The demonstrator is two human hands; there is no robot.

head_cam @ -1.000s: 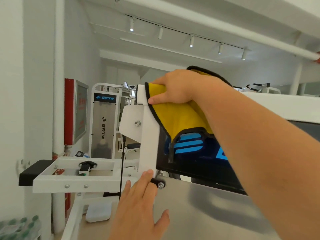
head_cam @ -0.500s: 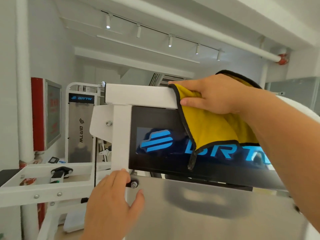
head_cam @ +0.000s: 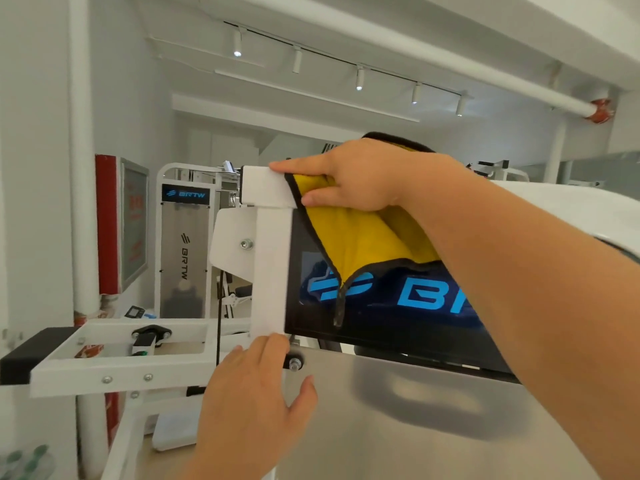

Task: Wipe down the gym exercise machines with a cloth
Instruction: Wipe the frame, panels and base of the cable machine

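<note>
While a white exercise machine (head_cam: 270,271) fills the view, a yellow cloth (head_cam: 363,237) drapes over its top bar, gripped by the right hand (head_cam: 367,174); the left hand (head_cam: 252,403) rests against the machine's upright, fingers relaxed.

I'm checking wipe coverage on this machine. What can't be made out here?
Head view, the only one:
- Top bar beneath the yellow cloth: covered by the cloth and the right hand.
- Blue logo on the black panel: letters after the B hidden by the right forearm.
- Red-framed notice: print too blurred to read.
- Left hand: its arm is cut off by the bottom edge.
</note>
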